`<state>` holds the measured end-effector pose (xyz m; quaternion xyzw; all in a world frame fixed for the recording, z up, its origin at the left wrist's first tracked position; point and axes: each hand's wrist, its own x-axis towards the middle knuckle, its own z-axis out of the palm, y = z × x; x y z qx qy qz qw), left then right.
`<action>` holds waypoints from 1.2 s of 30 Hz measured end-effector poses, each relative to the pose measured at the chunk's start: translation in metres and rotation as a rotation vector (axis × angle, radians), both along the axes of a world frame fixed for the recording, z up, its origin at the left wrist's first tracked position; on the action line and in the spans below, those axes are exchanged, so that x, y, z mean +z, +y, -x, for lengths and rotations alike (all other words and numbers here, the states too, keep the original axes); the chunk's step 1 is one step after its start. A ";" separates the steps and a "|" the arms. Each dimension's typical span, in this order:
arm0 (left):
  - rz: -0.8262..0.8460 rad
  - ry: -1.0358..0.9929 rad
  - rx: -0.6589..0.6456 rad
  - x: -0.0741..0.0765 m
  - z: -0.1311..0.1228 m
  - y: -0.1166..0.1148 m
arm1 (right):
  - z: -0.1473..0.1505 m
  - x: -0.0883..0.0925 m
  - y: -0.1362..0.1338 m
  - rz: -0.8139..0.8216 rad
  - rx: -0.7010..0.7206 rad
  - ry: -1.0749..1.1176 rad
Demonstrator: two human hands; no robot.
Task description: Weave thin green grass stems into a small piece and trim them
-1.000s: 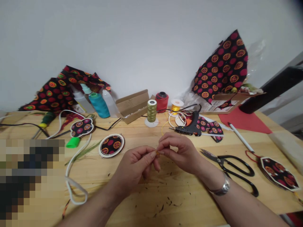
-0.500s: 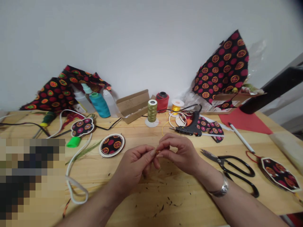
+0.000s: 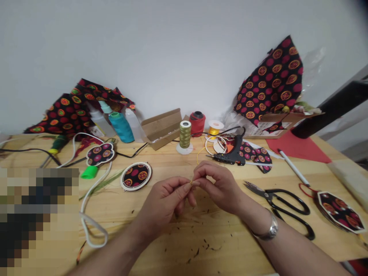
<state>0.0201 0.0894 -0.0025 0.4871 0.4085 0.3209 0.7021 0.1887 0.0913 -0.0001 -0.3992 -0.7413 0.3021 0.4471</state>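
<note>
My left hand (image 3: 169,197) and my right hand (image 3: 217,186) meet fingertip to fingertip above the wooden table. Both are pinched on a small yellow cord (image 3: 191,182), of which only a short bit shows between the fingers. A silver bracelet circles my right wrist. To the left of my hands lies a round patterned piece (image 3: 136,176) with a pale rim. Black-handled scissors (image 3: 268,196) rest to the right, blades slightly apart. Behind my right hand is a black glue gun (image 3: 230,156).
Spools of green thread (image 3: 185,136), red thread (image 3: 197,124) and yellow cord (image 3: 214,128) stand at the back. A cardboard box (image 3: 163,132), bottles and patterned cloth are by the wall. A white cable (image 3: 86,199) loops at left; an octagonal piece (image 3: 340,212) lies far right.
My fingertips have shifted slightly, and a bit of yellow cord now shows between them. Both hands stay pinched together in nearly the same place.
</note>
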 end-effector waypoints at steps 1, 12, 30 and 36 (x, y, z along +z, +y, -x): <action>-0.003 -0.001 0.001 0.000 0.000 0.000 | 0.000 0.000 0.000 0.009 -0.011 0.001; 0.050 -0.046 0.000 -0.005 -0.001 0.000 | 0.002 -0.004 0.000 0.074 -0.104 -0.021; 0.011 0.061 0.009 -0.005 -0.001 0.000 | 0.003 -0.005 0.003 0.388 -0.052 0.218; 0.022 0.070 -0.061 -0.009 0.001 -0.001 | 0.004 -0.003 0.001 0.287 -0.102 0.036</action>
